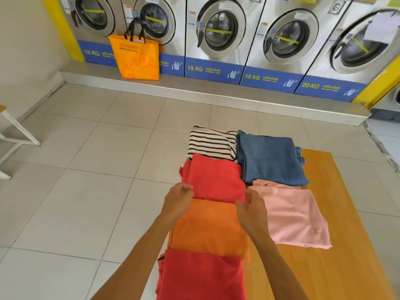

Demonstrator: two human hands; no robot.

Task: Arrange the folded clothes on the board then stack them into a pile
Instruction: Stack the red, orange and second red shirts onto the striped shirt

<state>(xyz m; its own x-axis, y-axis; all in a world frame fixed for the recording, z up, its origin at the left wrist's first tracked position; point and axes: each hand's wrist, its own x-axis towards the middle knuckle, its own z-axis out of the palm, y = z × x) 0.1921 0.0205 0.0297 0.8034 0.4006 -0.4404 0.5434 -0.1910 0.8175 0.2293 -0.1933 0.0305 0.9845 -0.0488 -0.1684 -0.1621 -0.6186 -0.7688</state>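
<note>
Folded clothes lie on a wooden board (337, 234). In the left column, far to near, are a striped cloth (211, 142), a red cloth (216, 180), an orange cloth (210, 228) and a second red cloth (201, 276). A blue cloth (270, 159) and a pink cloth (292, 215) lie to their right. My left hand (178, 199) pinches the left side of the far red cloth at its near edge. My right hand (252, 210) grips its right side, where it meets the orange cloth.
A row of washing machines (218, 33) stands on a raised step along the far wall. An orange shopping bag (136, 57) leans against them. A white bench leg (13, 131) is at the left. Tiled floor lies left of the board.
</note>
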